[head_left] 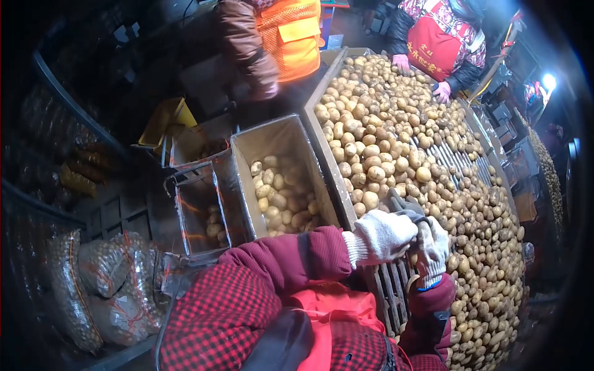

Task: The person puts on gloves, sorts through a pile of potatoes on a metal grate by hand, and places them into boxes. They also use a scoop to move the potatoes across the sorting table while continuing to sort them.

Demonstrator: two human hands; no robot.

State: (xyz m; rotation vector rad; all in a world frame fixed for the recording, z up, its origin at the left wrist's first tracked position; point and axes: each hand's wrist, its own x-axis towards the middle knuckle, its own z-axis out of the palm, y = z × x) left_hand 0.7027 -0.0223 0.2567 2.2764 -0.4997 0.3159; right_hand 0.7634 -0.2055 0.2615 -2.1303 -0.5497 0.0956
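Observation:
My left hand [382, 235], in a white knitted glove with grey fingers, reaches over the sorting table from the left. Its grey fingertips lie among the potatoes [424, 174], with a gap between them. Close against it is my right hand [432, 245], gloved the same way, with a blue-edged cuff. The two hands overlap, so the right fingers are partly hidden. I cannot make out any potato held in either hand. Under my wrists the bare slats [392, 288] of the table show.
A lined bin [281, 133] part-filled with potatoes stands left of the table, beside a smaller bin [201, 213]. Filled net sacks [114, 272] lie at lower left. A co-worker in a red apron [433, 46] has pink-gloved hands on the potatoes; another wears an orange vest [291, 37].

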